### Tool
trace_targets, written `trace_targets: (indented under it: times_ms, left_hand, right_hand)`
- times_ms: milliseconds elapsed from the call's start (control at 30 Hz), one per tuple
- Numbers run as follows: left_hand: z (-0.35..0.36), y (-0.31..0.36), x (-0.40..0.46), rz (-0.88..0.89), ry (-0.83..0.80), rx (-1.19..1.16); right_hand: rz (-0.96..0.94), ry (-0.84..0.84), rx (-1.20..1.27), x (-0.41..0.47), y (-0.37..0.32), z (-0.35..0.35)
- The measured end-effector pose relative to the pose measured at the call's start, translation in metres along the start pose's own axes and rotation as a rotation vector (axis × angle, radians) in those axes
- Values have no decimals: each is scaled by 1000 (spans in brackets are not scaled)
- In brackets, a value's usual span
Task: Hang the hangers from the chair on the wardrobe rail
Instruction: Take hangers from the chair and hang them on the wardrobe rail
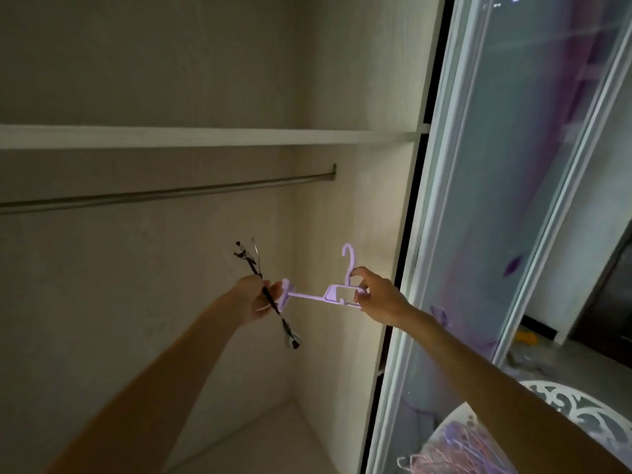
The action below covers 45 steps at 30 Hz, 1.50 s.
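A lilac plastic hanger (309, 297) is held out inside the wardrobe, below the metal rail (164, 193). My right hand (379, 297) pinches it at the base of its hook, which points up. My left hand (254, 299) grips the hanger's other end together with a bunch of thin dark wire hangers (273, 302) seen edge-on. At the bottom right, a pile of lilac and pink hangers (458, 449) lies on the white chair (574, 408). The rail is bare in the part I see.
A white shelf (205, 135) runs above the rail. The wardrobe's side wall (359, 206) stands close on the right, with a sliding glass door (513, 165) beyond it. The wardrobe floor (273, 439) lies below my arms.
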State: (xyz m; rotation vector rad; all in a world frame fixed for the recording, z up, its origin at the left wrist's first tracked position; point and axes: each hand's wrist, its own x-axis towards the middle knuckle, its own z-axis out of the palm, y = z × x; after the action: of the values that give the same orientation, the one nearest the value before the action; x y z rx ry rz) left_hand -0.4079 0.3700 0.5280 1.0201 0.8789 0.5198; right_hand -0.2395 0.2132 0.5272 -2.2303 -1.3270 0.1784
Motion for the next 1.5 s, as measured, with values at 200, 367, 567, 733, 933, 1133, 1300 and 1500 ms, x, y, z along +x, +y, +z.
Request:
trace_targets:
  times_ms: [200, 367, 567, 733, 933, 1133, 1300, 1500]
  left_hand:
    - [13, 40, 50, 35, -18, -81]
    - [25, 61, 78, 90, 18, -111]
    - [23, 92, 118, 78, 37, -184]
    - [18, 105, 153, 48, 13, -165]
    - [16, 103, 173, 19, -32, -131]
    - [7, 106, 182, -6, -6, -155]
    - [2, 109, 186, -10, 28, -157]
    - [7, 100, 188, -43, 45, -135]
  right_hand:
    - [-86, 73, -34, 86, -14, -19]
    - [-123, 140, -67, 146, -23, -27]
    - [-127, 174, -95, 219, -41, -29]
    - [-67, 228, -108, 267, -49, -13]
    - [-11, 213, -162, 287, -41, 10]
    - [-7, 214, -152, 289, -34, 14]
    - [-120, 476, -20, 291, -50, -4]
    - [-141, 326, -77, 308, -47, 1]
